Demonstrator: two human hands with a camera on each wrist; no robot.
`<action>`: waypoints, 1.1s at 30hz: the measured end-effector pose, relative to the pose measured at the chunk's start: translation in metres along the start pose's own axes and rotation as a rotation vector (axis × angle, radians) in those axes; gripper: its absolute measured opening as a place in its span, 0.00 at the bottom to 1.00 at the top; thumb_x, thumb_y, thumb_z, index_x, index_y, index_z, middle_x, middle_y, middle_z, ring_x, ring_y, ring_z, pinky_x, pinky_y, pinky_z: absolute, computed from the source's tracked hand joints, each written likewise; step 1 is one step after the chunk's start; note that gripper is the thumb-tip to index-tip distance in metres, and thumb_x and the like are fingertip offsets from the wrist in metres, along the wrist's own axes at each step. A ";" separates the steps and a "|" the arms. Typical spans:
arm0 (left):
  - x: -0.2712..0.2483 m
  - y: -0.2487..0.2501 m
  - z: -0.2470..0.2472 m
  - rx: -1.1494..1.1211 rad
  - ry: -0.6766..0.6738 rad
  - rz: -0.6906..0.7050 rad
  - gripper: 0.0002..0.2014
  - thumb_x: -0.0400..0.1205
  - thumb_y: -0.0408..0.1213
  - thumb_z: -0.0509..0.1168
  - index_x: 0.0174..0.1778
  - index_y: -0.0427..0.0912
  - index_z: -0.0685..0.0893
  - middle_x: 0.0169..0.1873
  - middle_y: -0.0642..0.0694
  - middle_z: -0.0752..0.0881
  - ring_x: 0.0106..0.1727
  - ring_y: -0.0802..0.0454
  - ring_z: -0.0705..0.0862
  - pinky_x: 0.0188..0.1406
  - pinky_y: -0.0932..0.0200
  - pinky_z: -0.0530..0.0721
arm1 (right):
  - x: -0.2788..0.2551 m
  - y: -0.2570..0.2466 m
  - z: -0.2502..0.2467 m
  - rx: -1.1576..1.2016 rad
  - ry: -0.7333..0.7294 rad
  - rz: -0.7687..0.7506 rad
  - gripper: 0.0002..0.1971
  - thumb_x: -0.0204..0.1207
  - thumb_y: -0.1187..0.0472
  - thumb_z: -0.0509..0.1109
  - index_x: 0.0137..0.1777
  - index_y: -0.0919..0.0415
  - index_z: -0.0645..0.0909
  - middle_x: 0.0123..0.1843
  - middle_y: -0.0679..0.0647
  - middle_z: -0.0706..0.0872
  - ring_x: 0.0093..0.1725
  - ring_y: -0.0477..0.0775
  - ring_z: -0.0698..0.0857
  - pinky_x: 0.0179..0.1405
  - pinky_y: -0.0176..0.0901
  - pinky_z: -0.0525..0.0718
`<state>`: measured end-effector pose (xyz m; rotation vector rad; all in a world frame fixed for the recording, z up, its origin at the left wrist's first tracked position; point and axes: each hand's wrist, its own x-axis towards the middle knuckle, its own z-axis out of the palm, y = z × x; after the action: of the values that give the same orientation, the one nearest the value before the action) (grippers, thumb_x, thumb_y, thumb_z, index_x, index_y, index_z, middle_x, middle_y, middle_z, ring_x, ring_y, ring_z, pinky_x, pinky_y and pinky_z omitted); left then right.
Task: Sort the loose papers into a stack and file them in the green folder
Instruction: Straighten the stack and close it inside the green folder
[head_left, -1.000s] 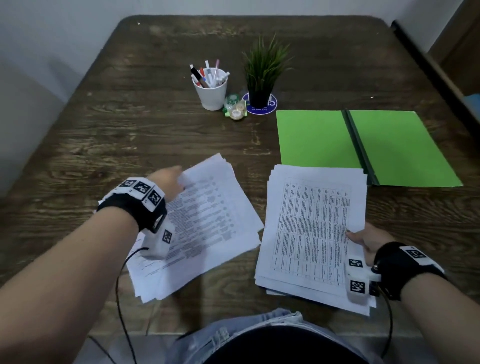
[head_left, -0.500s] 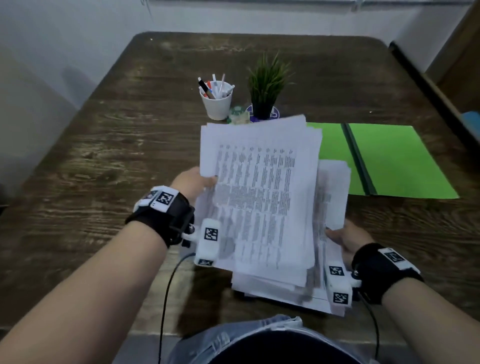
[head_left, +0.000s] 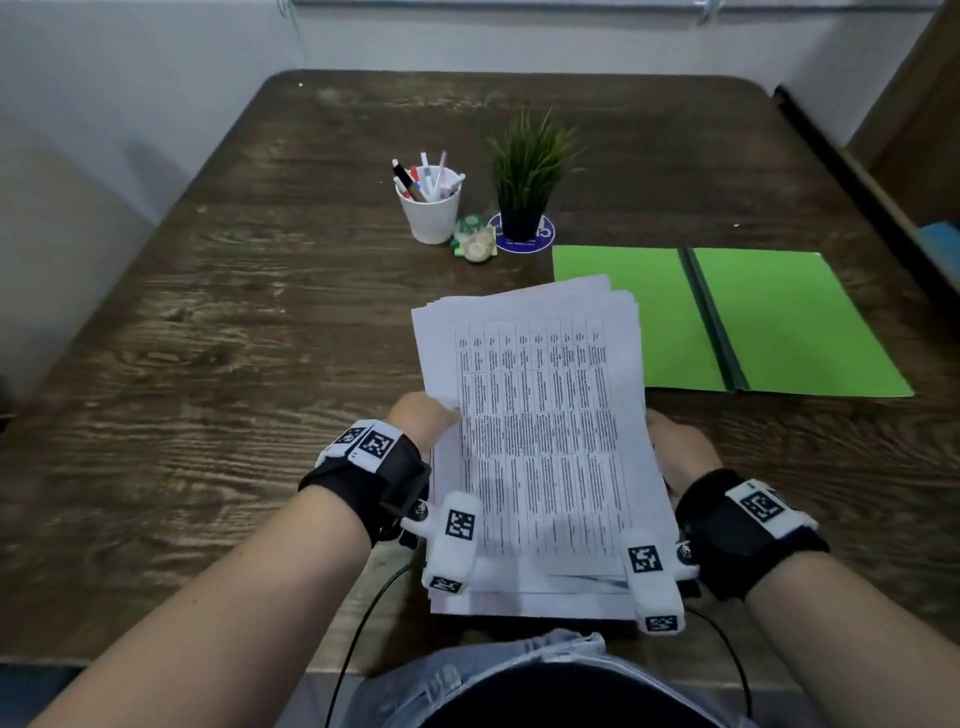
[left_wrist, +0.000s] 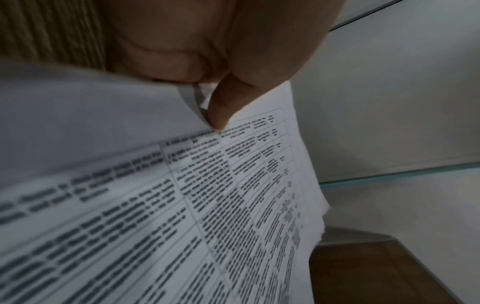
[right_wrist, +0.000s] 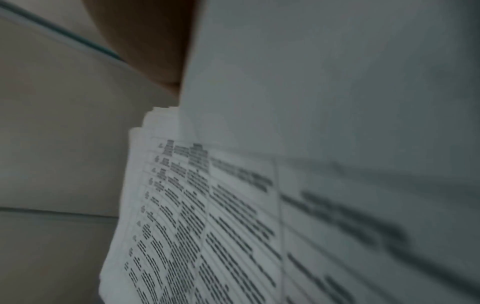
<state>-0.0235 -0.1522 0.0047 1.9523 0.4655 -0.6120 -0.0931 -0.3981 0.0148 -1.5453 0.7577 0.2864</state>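
One stack of printed papers (head_left: 540, 441) is held tilted above the table's near edge, in front of my lap. My left hand (head_left: 421, 415) grips its left edge; in the left wrist view the thumb (left_wrist: 223, 107) pinches the top sheet (left_wrist: 207, 205). My right hand (head_left: 680, 452) holds the right edge, its fingers mostly hidden behind the sheets (right_wrist: 207, 205). The sheets' far edges are slightly uneven. The green folder (head_left: 779, 322) lies open and flat on the table, beyond and right of the stack; the stack's far corner overlaps its left half in the head view.
A white cup of pens (head_left: 428, 213), a small potted plant (head_left: 524, 182) on a blue coaster and a small green object (head_left: 472, 241) stand at mid-table behind the stack. Bare wooden table (head_left: 208, 364) stretches to the left. A wooden ledge runs along the right side.
Two separate piles lay on the table a second ago. My left hand lifted the left pile and brought it right onto the other; both hands now hold one combined stack.
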 end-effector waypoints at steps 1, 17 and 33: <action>-0.009 0.007 -0.001 0.052 -0.010 0.030 0.13 0.82 0.31 0.62 0.61 0.32 0.80 0.60 0.36 0.84 0.59 0.39 0.83 0.60 0.51 0.80 | -0.003 -0.005 0.001 0.007 0.025 -0.008 0.13 0.80 0.50 0.64 0.48 0.60 0.83 0.52 0.55 0.88 0.45 0.57 0.87 0.49 0.38 0.85; -0.054 0.032 0.004 -0.363 0.241 0.599 0.14 0.83 0.36 0.63 0.58 0.58 0.69 0.49 0.63 0.83 0.50 0.64 0.82 0.55 0.56 0.80 | -0.013 -0.027 0.019 -0.122 0.094 -0.508 0.21 0.81 0.62 0.64 0.74 0.58 0.69 0.54 0.51 0.81 0.51 0.52 0.81 0.40 0.35 0.75; -0.049 0.033 0.010 -0.426 0.254 0.622 0.12 0.85 0.37 0.60 0.56 0.63 0.76 0.50 0.65 0.84 0.54 0.69 0.82 0.57 0.61 0.77 | -0.023 -0.073 0.007 -0.551 0.312 -1.093 0.34 0.77 0.77 0.57 0.79 0.46 0.64 0.56 0.52 0.67 0.45 0.35 0.65 0.48 0.10 0.65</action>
<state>-0.0464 -0.1784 0.0530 1.6392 0.1051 0.1286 -0.0639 -0.3885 0.0854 -2.3238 -0.0430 -0.6186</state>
